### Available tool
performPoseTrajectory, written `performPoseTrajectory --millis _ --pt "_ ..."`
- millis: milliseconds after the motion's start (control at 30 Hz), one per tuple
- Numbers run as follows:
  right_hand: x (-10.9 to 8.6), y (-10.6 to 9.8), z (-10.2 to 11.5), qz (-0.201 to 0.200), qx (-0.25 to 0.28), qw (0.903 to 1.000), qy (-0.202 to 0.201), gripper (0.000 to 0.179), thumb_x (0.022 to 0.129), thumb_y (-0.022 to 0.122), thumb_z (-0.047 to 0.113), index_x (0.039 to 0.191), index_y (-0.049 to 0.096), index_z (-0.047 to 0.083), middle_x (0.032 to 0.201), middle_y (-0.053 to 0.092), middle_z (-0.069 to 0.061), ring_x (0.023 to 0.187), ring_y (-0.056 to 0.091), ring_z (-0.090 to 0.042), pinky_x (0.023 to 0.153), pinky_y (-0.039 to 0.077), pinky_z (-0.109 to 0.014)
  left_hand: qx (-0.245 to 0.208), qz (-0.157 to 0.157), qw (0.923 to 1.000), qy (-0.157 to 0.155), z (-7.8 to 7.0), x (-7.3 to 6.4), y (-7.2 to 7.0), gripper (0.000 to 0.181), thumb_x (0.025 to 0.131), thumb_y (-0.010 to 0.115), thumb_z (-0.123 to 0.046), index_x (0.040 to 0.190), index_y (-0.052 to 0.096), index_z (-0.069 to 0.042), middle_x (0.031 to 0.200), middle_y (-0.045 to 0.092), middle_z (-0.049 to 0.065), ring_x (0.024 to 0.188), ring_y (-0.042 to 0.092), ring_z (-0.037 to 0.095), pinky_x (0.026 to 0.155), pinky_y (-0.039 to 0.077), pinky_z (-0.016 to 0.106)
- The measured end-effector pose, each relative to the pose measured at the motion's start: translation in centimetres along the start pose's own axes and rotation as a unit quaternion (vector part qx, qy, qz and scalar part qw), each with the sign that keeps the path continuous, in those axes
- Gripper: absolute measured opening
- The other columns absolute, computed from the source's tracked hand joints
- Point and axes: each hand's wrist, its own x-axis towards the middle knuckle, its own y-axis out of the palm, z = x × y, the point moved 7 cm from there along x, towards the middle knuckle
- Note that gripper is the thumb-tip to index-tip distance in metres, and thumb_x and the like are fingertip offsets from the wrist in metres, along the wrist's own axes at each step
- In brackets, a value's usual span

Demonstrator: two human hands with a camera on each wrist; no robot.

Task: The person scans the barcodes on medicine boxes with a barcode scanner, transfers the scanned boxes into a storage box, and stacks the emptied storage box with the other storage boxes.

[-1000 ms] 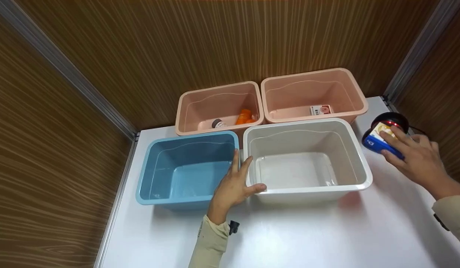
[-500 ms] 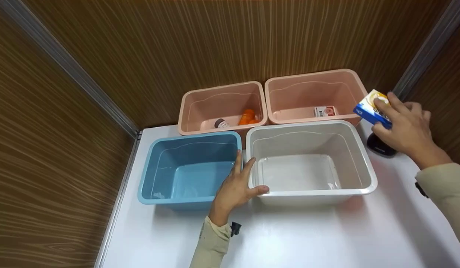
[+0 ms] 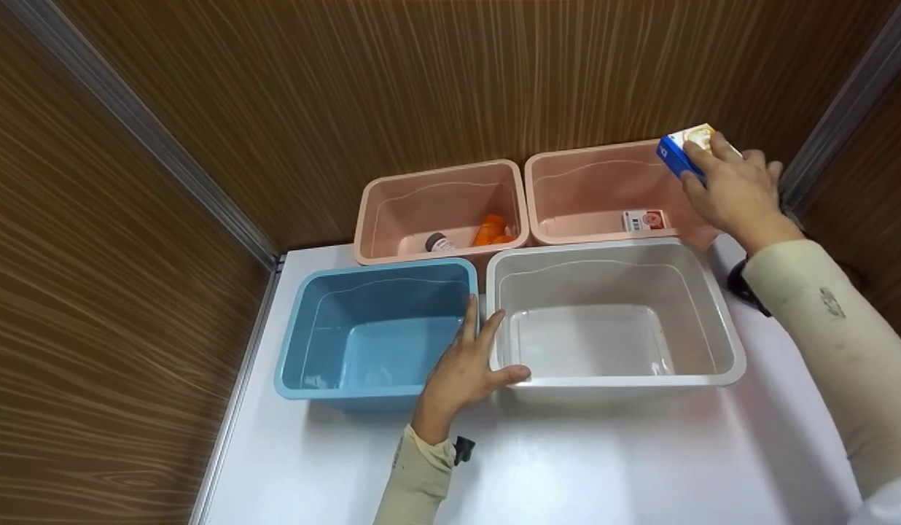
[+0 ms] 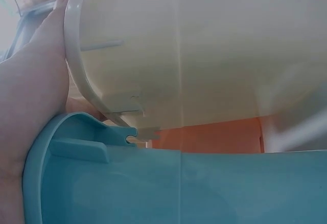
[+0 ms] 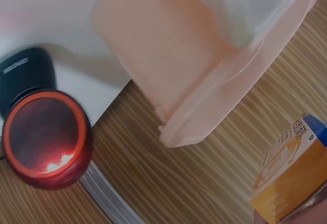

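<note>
In the head view my right hand grips a small blue, white and yellow box by its sides, above the right rim of the right pink bin. The right wrist view shows the box's orange-yellow end beside that bin's rim. Inside the bin lies a small white-and-red box. My left hand rests with spread, straight fingers across the adjoining rims of the blue bin and the white bin. No items show in those two front bins.
The left pink bin holds orange bottles and a dark-capped bottle. A black scanner-like device with a lit red ring stands right of the bins, partly behind my right arm. Wood-patterned walls enclose the white table.
My right hand has lifted the box off the black device and carried it up and leftward to the right pink bin. The left hand has stayed on the rims.
</note>
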Motion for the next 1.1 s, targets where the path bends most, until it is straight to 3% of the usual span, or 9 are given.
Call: performPoseTrajectory --millis 200,433,600,867,1100 --pt "2.4 0.6 0.5 0.013 0.008 0.9989 0.044 0.063 0.098 0.037 0.045 0.152 0.016 0.022 0.155 0.004 -0.020 0.123 0.016 -0.062 0.095 0.003 -0.073 0.002 -0.001 1.0000 -0.006 0.0 -0.2 -0.1 0.101 0.070 0.046 -0.083 0.152 0.015 -0.032 0.156 -0.018 0.006 0.132 0.033 0.036 0.093 0.044 0.044" --pt "3.1 2.0 -1.2 0.036 0.054 0.9931 0.097 0.068 0.095 0.039 0.047 0.152 0.013 0.023 0.155 -0.001 -0.022 0.127 0.009 -0.061 0.097 -0.002 -0.072 -0.011 0.000 0.9999 -0.010 -0.5 -0.1 0.1 0.102 0.068 0.047 -0.084 0.152 0.016 -0.034 0.156 -0.016 0.004 0.134 0.031 0.034 0.095 0.042 0.044" --pt "2.9 2.8 -2.4 0.043 0.068 0.9915 0.102 0.067 0.096 0.040 0.045 0.152 0.015 0.019 0.154 0.000 -0.024 0.127 0.009 -0.062 0.097 0.000 -0.072 -0.003 -0.014 0.9999 0.009 -0.9 -0.1 0.0 0.100 0.071 0.051 -0.080 0.152 0.020 -0.029 0.157 -0.014 0.007 0.133 0.031 0.035 0.093 0.043 0.046" --pt "3.0 3.3 -2.8 0.052 0.058 0.9915 0.104 0.068 0.097 0.041 0.048 0.152 0.015 0.020 0.154 -0.001 -0.024 0.126 0.014 -0.061 0.099 0.004 -0.070 -0.004 -0.009 0.9999 -0.001 -1.1 -0.2 0.1 0.099 0.071 0.051 -0.081 0.151 0.018 -0.033 0.157 -0.015 0.006 0.134 0.030 0.034 0.092 0.044 0.045" --pt "2.4 3.1 -3.3 0.054 0.071 0.9907 0.102 0.075 0.094 0.035 0.060 0.153 0.012 0.020 0.151 -0.016 -0.025 0.130 -0.012 -0.058 0.097 -0.008 -0.069 -0.016 0.004 0.9999 0.002 -1.6 0.0 0.5 0.098 0.072 0.056 -0.077 0.151 0.017 -0.034 0.157 -0.016 0.005 0.135 0.028 0.034 0.094 0.043 0.045"
